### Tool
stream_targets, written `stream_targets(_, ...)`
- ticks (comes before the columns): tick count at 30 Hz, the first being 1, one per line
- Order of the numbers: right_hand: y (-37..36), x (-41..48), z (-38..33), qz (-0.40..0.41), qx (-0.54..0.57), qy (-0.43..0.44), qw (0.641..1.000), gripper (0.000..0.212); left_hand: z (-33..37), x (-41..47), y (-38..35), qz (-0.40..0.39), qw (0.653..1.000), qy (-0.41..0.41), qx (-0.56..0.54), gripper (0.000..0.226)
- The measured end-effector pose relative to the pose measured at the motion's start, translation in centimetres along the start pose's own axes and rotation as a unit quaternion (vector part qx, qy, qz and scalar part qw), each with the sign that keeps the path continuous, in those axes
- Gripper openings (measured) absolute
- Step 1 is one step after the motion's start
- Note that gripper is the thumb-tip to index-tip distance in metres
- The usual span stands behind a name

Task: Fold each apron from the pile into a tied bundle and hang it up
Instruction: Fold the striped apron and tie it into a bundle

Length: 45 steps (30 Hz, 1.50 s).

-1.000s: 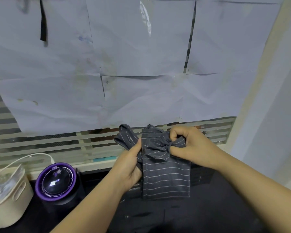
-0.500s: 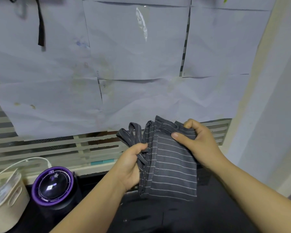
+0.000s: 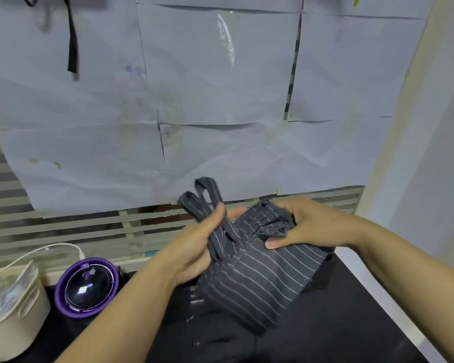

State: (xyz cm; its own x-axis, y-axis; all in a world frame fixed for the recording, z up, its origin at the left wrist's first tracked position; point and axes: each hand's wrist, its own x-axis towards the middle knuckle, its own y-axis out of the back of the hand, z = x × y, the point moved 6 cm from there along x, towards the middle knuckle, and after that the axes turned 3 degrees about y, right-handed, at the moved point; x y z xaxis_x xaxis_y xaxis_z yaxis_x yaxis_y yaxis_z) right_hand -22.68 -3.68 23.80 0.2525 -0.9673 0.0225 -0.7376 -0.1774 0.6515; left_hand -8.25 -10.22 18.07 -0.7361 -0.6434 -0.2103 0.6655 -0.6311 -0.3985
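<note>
Item: apron point(image 3: 260, 281), striped, folded, held over the worktop point(image 3: 357, 326).
- Left hand point(image 3: 194, 247): we have the grip curled round the straps point(image 3: 207, 197), whose loops stand up above it.
- Right hand point(image 3: 309, 226): grip pinching the gathered top, thumb on the front.
- Position: body hangs tilted, below and between both grips. The loops lie nearer the left, which we judge matters for hanging.

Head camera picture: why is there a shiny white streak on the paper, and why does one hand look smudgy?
Head view: the streak is glare, probably off clear tape; the left hand shows slight blur; the right hand looks sharper.
</note>
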Motion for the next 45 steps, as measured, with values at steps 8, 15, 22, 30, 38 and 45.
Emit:
stream_targets(8,0.7,0.0,1.3,0.067,0.045,0.032,0.996,0.026,3.2,-0.7,5.2,0.163,0.973,-0.149,-0.064,0.026)
stream_targets(15,1.0,0.3,1.9,0.112,-0.062,0.042,0.991,0.031,4.2,-1.5,4.6,0.176,0.967,-0.172,0.071,0.027)
stream_targets(22,-0.5,1.9,0.7,0.154,-0.235,0.159,0.946,0.023,5.4,-3.1,4.5,0.112,0.964,-0.228,-0.084,0.043)
stream_targets(30,0.3,1.9,-0.1,0.204,-0.277,0.205,0.916,0.019,7.6,-5.7,5.8,0.252,0.873,-0.214,0.357,0.027)
stream_targets(38,0.5,1.8,-0.1,0.212,-0.313,0.188,0.906,0.015,6.3,-5.4,4.7,0.189,0.836,-0.163,0.489,0.011)
stream_targets(45,1.8,1.8,1.5,0.266,-0.227,0.057,0.935,0.011,7.9,-6.7,1.1,0.17,0.841,-0.328,0.395,0.014)
